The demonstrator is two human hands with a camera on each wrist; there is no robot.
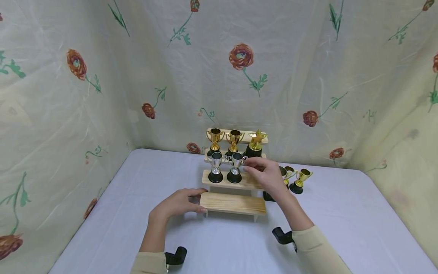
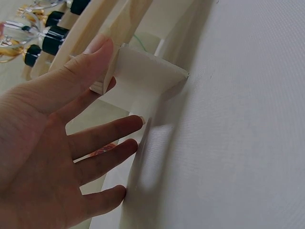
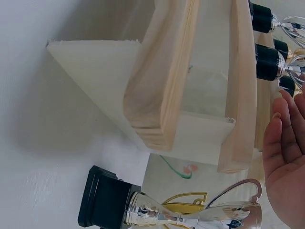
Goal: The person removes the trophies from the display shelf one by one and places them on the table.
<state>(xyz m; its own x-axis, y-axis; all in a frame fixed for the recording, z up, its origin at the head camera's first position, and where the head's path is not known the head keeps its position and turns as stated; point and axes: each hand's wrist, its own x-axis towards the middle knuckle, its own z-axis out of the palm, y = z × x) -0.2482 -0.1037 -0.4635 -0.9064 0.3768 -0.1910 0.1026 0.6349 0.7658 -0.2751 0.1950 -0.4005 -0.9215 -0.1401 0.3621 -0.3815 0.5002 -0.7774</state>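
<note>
In the head view my left hand pinches the left end of the bottom board of a tiered wooden stand. The left wrist view shows the thumb on that board's edge and the index finger partly behind it, the other fingers spread. My right hand reaches over the second tier, its fingertips pinching a silver trophy by its right handle. That trophy is upright on its black base, beside another silver trophy. Right fingers come close to the cup in the right wrist view.
Behind, two gold trophies and a star trophy stand on the third tier. Right of the stand are several more trophies, including a small gold trophy and a silver trophy. A floral curtain hangs behind the white table.
</note>
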